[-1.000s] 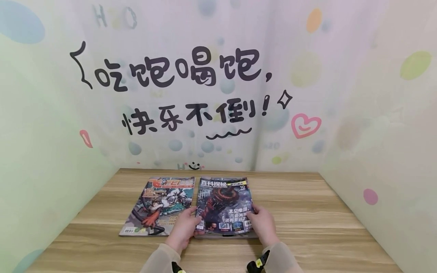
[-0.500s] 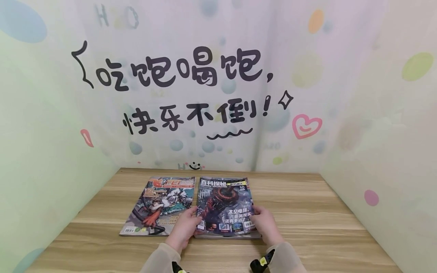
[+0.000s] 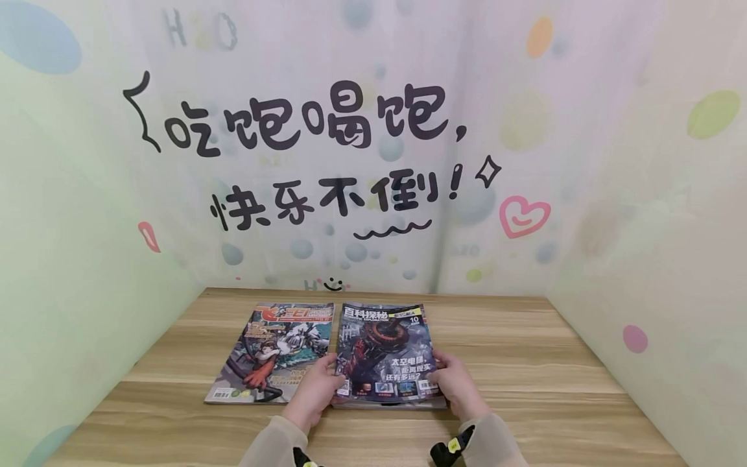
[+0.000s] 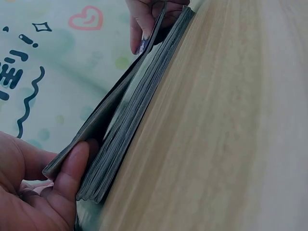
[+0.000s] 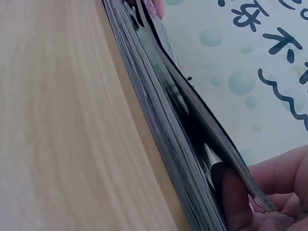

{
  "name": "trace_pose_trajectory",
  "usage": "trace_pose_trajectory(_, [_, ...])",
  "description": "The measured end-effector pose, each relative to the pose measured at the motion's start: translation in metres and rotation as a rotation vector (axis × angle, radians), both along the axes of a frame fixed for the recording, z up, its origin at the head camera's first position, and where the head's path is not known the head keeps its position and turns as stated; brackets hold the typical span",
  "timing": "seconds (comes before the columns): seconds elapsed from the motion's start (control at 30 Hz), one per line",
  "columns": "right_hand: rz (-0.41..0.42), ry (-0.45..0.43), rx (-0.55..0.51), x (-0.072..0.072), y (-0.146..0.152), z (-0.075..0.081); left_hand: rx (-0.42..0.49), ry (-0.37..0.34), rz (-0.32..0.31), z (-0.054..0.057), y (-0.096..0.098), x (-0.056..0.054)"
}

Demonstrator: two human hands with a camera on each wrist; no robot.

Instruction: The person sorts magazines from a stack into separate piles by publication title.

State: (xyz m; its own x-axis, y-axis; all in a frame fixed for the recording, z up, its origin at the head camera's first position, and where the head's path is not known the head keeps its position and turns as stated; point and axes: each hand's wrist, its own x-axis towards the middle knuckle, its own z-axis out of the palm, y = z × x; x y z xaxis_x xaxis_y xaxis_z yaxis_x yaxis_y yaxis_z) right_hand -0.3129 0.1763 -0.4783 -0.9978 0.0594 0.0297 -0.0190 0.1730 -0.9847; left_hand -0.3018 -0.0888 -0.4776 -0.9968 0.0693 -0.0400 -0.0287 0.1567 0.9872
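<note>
A dark magazine (image 3: 382,344) with white Chinese title characters lies on top of a stack of magazines (image 4: 139,110). Its near edge is raised off the stack, leaving a wedge-shaped gap in both wrist views. My left hand (image 3: 312,392) pinches the top magazine at its near left corner, thumb above and fingers underneath. At the near right corner my right hand (image 3: 459,386) grips the same magazine, with a finger (image 5: 236,197) in the gap below. The stack's far end is covered by the top magazine in the head view.
Left of the stack, a colourful comic-style magazine (image 3: 277,353) lies flat on the wooden table (image 3: 525,363). Behind the table rises a patterned backdrop (image 3: 362,259) with large black characters. Pale side panels (image 3: 653,272) flank the table.
My right hand has shifted slightly to the right along with its sleeve. The top magazine's near edge has moved very little, and my left hand stays in place.
</note>
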Motion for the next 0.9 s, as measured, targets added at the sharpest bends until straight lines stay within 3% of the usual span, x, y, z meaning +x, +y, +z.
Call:
trace_pose_trajectory(0.53, [-0.076, 0.029, -0.055, -0.0015, -0.0006, 0.0011, -0.015, 0.036, 0.049, 0.0034, 0.0044, 0.0043])
trace_pose_trajectory(0.9, [-0.097, 0.027, -0.082, -0.0008, 0.0037, 0.0067, 0.05, 0.073, 0.036, 0.0075, 0.0099, 0.0073])
